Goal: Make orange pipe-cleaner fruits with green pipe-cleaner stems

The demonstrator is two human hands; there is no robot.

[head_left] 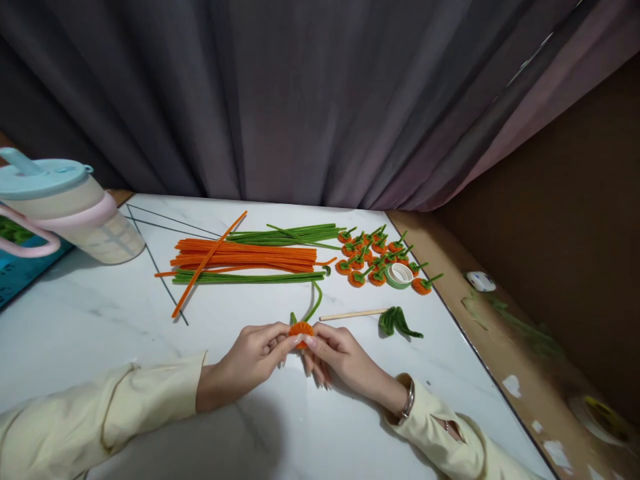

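Note:
My left hand [250,363] and my right hand [340,360] meet over the white marble table [100,320] and pinch a small orange pipe-cleaner coil [301,329] between their fingertips. A green pipe-cleaner stem [315,300] curves up from the coil. Just beyond lie a thin wooden stick [353,314] and a folded green pipe-cleaner leaf [397,322]. Farther back are a bundle of orange pipe cleaners [245,256] and green pipe cleaners [290,235].
Several finished orange-and-green pieces [373,257] cluster at the back right around a roll of green tape [399,274]. A large jug with a blue lid [65,207] stands at the left. The table's right edge borders a brown board [500,347]. Grey curtains hang behind.

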